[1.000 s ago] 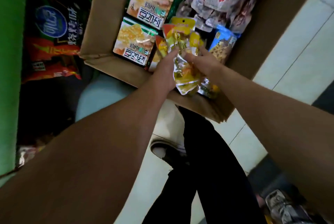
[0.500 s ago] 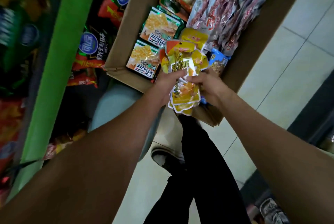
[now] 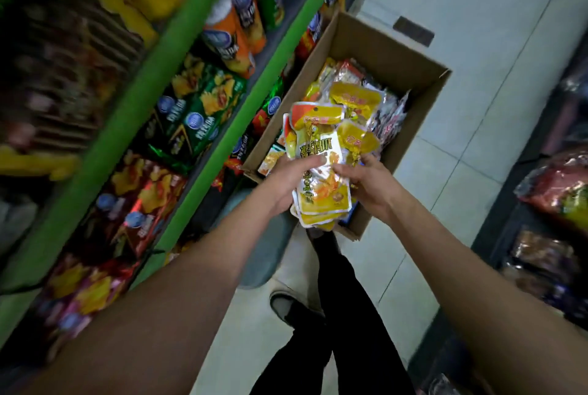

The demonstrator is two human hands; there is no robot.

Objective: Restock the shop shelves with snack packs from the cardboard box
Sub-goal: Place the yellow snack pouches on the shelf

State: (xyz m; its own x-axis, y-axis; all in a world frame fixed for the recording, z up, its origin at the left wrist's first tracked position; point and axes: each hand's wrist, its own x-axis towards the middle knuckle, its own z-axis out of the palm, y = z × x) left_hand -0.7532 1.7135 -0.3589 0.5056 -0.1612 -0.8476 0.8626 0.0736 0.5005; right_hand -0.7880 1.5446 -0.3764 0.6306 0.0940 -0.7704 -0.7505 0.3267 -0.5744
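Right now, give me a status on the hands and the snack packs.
Left hand and right hand both grip a stack of yellow snack packs. Stack held above the cardboard box. Nothing blocks the green shelves.

I see a pale tiled floor [image 3: 477,54] down the aisle. Green-edged shelving [image 3: 127,127] runs along my left. A dark rack [image 3: 509,235] stands right, dimly lit.

Stack of snack packs [image 3: 321,178] held between left hand [image 3: 286,181] and right hand [image 3: 366,184], above near corner of cardboard box [image 3: 391,54]. More packs [image 3: 356,95] in box, beyond the grip. Shop shelves [image 3: 178,127] left of the grip, chip bags [image 3: 197,108] on them. Floor [image 3: 477,108] right of box. Shoe [image 3: 283,305] below the grip.
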